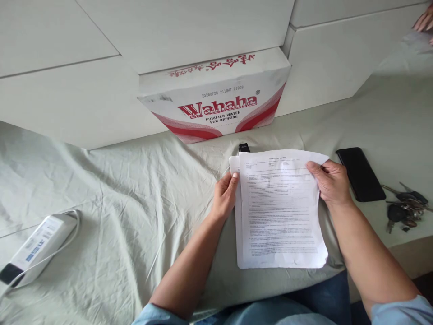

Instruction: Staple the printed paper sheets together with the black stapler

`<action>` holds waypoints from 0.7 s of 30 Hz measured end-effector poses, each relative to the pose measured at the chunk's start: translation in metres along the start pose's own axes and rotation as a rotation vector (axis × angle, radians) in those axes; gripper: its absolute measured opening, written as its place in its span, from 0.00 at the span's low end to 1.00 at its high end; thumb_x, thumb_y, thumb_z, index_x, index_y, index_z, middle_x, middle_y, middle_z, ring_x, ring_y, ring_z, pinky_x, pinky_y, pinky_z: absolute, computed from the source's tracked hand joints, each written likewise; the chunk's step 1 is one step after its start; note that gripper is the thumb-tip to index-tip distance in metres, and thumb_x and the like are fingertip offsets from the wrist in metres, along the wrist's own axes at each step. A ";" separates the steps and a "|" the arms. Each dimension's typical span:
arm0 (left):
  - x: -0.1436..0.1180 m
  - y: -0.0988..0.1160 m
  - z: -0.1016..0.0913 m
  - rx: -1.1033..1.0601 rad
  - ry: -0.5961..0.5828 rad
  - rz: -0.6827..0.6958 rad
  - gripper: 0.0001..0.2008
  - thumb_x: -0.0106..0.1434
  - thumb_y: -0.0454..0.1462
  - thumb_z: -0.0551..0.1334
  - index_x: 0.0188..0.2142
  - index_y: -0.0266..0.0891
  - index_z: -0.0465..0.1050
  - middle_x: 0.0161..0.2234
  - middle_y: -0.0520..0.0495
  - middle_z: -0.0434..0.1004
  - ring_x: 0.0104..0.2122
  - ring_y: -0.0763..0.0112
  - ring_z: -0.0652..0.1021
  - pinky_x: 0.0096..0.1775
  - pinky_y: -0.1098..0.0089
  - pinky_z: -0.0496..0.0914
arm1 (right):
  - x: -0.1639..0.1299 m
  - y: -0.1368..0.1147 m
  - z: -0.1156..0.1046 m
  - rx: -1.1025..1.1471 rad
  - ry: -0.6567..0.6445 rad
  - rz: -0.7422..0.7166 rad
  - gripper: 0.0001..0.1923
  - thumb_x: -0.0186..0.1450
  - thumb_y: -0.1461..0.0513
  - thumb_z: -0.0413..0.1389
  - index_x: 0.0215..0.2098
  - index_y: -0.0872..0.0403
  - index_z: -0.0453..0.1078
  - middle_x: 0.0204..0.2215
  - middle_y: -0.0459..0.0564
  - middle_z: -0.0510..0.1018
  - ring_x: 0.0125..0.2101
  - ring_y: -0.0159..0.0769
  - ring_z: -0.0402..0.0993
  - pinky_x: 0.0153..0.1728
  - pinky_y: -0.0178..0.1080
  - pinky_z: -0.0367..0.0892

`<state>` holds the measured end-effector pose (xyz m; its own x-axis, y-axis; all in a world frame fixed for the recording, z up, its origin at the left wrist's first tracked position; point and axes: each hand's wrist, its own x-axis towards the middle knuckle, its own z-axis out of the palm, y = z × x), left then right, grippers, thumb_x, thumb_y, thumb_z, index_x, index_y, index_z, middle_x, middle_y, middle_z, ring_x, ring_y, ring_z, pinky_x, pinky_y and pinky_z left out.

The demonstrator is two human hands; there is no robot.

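From the head camera, a stack of printed sheets (280, 212) lies on a pale green bedsheet (118, 189), squarely between the person's two hands. The left hand (225, 194) grips the stack's left edge near the top, fingers curled over the paper margin. The right hand (331, 180) pinches the top right corner, thumb on the printed face and fingers behind, lifting that corner slightly. The lower part of the stack rests flat on the sheet, close to the person's lap.

Just beyond the top edge of the papers sits a small black object (244, 147), too small to identify. Behind it a Wahaha water carton (216, 106) leans against the white wall panels. A black phone (360, 174) lies just right of the right hand, with a bunch of keys (404, 205) further right. Well apart on the left rests a white power bank (37, 246) with a cable looped around it. Another person's fingertips (424, 20) show at the top right corner.
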<state>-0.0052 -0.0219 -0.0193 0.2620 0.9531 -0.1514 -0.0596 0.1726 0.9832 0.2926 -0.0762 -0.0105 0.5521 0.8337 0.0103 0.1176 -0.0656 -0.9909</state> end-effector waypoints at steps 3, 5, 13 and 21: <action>-0.001 0.002 0.000 0.046 0.027 0.012 0.32 0.71 0.66 0.63 0.40 0.39 0.84 0.30 0.46 0.82 0.32 0.62 0.79 0.33 0.66 0.72 | 0.000 0.002 -0.002 -0.008 -0.007 -0.015 0.18 0.59 0.45 0.75 0.37 0.48 0.85 0.33 0.47 0.88 0.33 0.45 0.84 0.37 0.47 0.80; -0.001 0.002 0.000 0.075 0.044 0.020 0.32 0.71 0.66 0.61 0.38 0.40 0.83 0.29 0.47 0.80 0.31 0.63 0.78 0.33 0.66 0.71 | 0.000 0.004 -0.003 -0.002 -0.016 -0.023 0.18 0.59 0.45 0.75 0.38 0.48 0.85 0.33 0.47 0.88 0.34 0.45 0.84 0.37 0.47 0.80; 0.000 0.002 -0.001 0.109 0.041 0.034 0.33 0.71 0.67 0.61 0.34 0.41 0.80 0.27 0.48 0.75 0.28 0.66 0.74 0.31 0.65 0.69 | 0.001 0.004 -0.004 -0.009 -0.006 -0.044 0.19 0.58 0.45 0.76 0.38 0.48 0.85 0.34 0.46 0.88 0.33 0.43 0.83 0.37 0.46 0.79; -0.002 0.009 0.002 0.183 0.084 0.067 0.34 0.70 0.70 0.59 0.27 0.44 0.65 0.23 0.52 0.61 0.24 0.70 0.62 0.27 0.64 0.58 | 0.003 0.007 -0.005 -0.129 0.087 -0.124 0.19 0.62 0.43 0.73 0.37 0.47 0.81 0.29 0.44 0.81 0.30 0.38 0.75 0.34 0.42 0.73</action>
<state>-0.0042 -0.0228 -0.0101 0.1815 0.9797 -0.0852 0.1036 0.0671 0.9923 0.2987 -0.0767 -0.0165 0.5955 0.7896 0.1481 0.2907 -0.0399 -0.9560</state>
